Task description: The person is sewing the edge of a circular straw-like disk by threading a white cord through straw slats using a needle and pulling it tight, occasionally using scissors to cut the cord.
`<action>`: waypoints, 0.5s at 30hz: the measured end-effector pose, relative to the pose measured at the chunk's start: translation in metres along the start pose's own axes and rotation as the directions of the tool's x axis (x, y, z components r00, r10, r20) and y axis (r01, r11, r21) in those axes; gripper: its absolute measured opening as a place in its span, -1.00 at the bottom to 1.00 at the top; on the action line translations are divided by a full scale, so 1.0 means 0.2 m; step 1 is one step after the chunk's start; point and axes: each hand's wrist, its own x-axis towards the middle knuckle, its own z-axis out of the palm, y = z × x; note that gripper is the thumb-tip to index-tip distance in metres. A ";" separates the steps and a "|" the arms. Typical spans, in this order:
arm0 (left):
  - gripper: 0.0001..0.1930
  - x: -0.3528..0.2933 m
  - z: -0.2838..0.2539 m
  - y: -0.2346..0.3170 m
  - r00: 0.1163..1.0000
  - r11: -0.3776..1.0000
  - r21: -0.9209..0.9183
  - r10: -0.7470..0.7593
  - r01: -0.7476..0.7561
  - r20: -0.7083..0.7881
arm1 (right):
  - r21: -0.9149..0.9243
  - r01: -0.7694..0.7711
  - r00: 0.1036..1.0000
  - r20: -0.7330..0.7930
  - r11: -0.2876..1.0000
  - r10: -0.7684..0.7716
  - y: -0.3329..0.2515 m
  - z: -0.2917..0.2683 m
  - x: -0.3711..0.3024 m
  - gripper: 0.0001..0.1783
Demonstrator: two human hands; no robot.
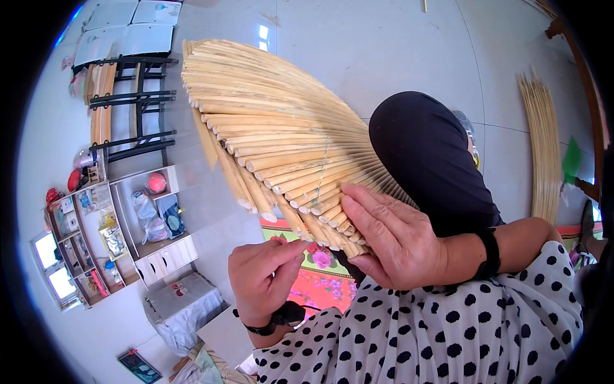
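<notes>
A mat of straight, pale yellow stalks (275, 109), laid side by side and fanned out, rests over my lap against the dark-trousered knee (419, 141). Thin green thread crosses the stalks near their cut ends. My right hand (400, 240) grips the mat's near edge, fingers on top and thumb at the lower side. Beside the cut ends, my left hand (265, 275) is closed, thumb and index fingertip pinched together close to the lowest stalks. Whatever lies in that pinch is too small to make out. Several stalk ends hang lower at the mat's left side.
On the tiled floor at the right lies a long bundle of thin stalks (540, 147), with a green piece (571, 160) beside it. A flowered red mat (323, 285) shows below my hands. Shelves (102, 237) and black-legged folding furniture (137, 105) stand at the left.
</notes>
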 end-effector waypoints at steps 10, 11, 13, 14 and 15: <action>-0.85 0.02 -0.03 -0.01 1.000 0.999 0.033 -0.002 0.001 0.007 | -0.004 -0.032 0.999 0.004 0.999 0.032 -0.02 0.02 0.00 -0.21; -0.86 0.02 -0.03 -0.01 1.000 1.000 0.024 -0.009 0.009 0.002 | -0.006 -0.040 0.999 -0.011 0.999 0.040 -0.02 0.03 0.00 -0.17; -0.87 0.03 -0.02 -0.02 1.000 1.000 0.005 -0.023 0.023 -0.010 | -0.015 -0.044 0.999 -0.008 0.999 0.044 -0.02 0.03 0.00 -0.16; -0.87 0.02 -0.02 -0.02 1.000 1.000 -0.014 -0.022 0.022 -0.016 | -0.016 -0.043 0.999 -0.005 0.999 0.043 -0.02 0.03 0.00 -0.16; -0.87 0.01 -0.01 -0.03 1.000 0.999 -0.033 -0.020 0.019 -0.023 | -0.018 -0.040 0.999 -0.004 0.999 0.040 -0.03 0.03 -0.01 -0.16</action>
